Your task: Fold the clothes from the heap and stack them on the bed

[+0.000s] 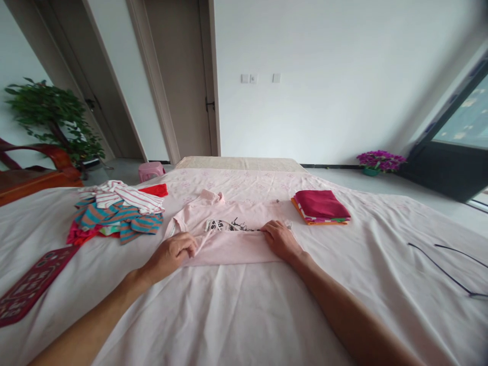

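Note:
A pale pink T-shirt with a black print lies on the bed in front of me, its near side folded over part of the print. My left hand is closed on the shirt's edge near the sleeve at the left, fingers curled. At the right end of the fold, my right hand pinches the cloth near the hem. The far sleeve sticks up loosely at the back left of the shirt.
Rumpled clothes lie in a heap at the left, beside a dark red patterned strip. A folded stack topped with dark red cloth sits at the right. Eyeglasses rest near the right edge. A pink stool stands beyond the bed.

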The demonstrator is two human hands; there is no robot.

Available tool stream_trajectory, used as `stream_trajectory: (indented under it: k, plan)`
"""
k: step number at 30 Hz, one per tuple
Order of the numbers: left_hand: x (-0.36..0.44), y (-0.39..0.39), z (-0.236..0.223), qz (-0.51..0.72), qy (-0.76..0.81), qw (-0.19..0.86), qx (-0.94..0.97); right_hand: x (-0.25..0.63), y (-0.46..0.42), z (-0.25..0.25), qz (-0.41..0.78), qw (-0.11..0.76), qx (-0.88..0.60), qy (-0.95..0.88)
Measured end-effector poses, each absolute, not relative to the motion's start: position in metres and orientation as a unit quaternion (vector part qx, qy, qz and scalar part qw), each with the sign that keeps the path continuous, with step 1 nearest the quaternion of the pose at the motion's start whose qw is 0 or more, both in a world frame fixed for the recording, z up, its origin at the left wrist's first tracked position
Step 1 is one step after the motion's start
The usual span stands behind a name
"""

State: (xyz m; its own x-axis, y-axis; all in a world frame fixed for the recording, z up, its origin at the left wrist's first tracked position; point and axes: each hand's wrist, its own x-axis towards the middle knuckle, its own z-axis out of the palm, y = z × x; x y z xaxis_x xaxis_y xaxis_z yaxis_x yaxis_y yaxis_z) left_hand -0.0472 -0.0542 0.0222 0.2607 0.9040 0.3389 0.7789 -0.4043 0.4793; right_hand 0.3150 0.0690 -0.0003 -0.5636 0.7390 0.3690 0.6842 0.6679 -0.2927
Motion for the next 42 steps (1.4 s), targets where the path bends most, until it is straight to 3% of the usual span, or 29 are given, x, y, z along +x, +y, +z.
stream_trajectory:
  k: [4,9,16,25,35,42]
  plan:
    - [-0.05,-0.064,0.022,0.291,0.559,0.198,0.751,0.315,0.07,0.0,0.056,0.235,-0.407,-0.881]
    - [-0.048,-0.066,0.022,0.262,0.698,0.145,0.651,0.314,0.069,0.0,0.061,0.235,-0.41,-0.879]
    - [-0.036,-0.052,0.025,0.177,0.73,0.059,0.657,0.313,0.066,0.003,0.061,0.228,-0.414,-0.879]
    - [-0.033,-0.045,0.025,0.137,0.741,0.09,0.651,0.314,0.069,0.0,0.06,0.225,-0.414,-0.88]
    - [-0.058,-0.031,0.047,0.28,0.676,0.051,0.68,0.313,0.068,0.001,0.069,0.228,-0.417,-0.877]
    - [-0.074,0.007,0.06,0.259,0.644,0.039,0.719,0.313,0.065,0.007,0.062,0.222,-0.412,-0.882]
